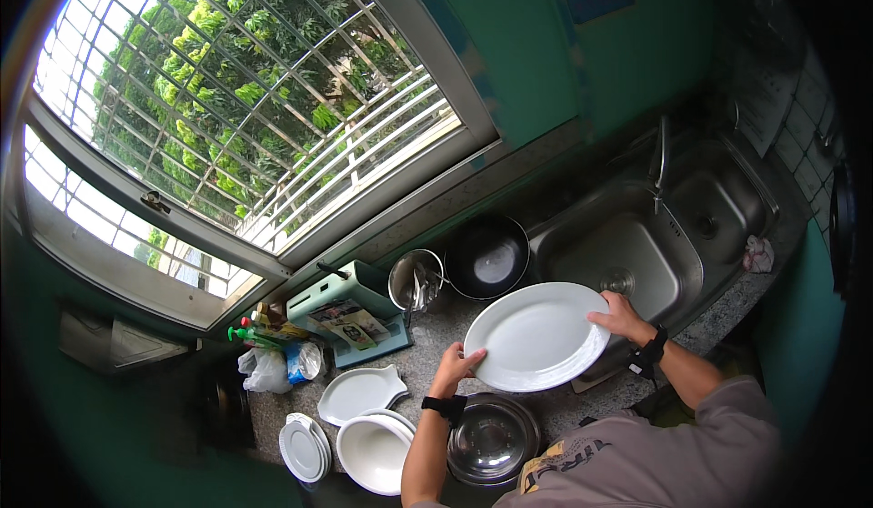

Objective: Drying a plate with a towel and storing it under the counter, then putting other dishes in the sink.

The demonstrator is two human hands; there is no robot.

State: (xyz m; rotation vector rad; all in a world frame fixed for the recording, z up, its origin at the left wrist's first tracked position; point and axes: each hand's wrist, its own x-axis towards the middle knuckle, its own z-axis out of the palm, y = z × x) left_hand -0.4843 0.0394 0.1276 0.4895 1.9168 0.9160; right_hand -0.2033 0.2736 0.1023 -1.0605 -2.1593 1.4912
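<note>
Between my two hands is a large white oval platter (539, 337), held above the counter and the near corner of the sink. My left hand (453, 370) grips its left end, thumb on the rim. At the opposite end, my right hand (622, 318) has its thumb over the rim and its fingers mostly hidden beneath. Below the platter, a stainless steel bowl (492, 438) sits close to my left wrist. White bowls (375, 453) rest farther left, beside a fish-shaped white plate (361, 393) and a stack of small white plates (303, 449).
A double-basin steel sink (586, 255) with a faucet (660, 160) is at the right; a crumpled cloth (758, 254) lies on its edge. Behind the platter stand a black wok (487, 257) and a steel pot (415, 279) holding utensils. A pale green knife block (334, 286) and bottles (269, 320) line the window side.
</note>
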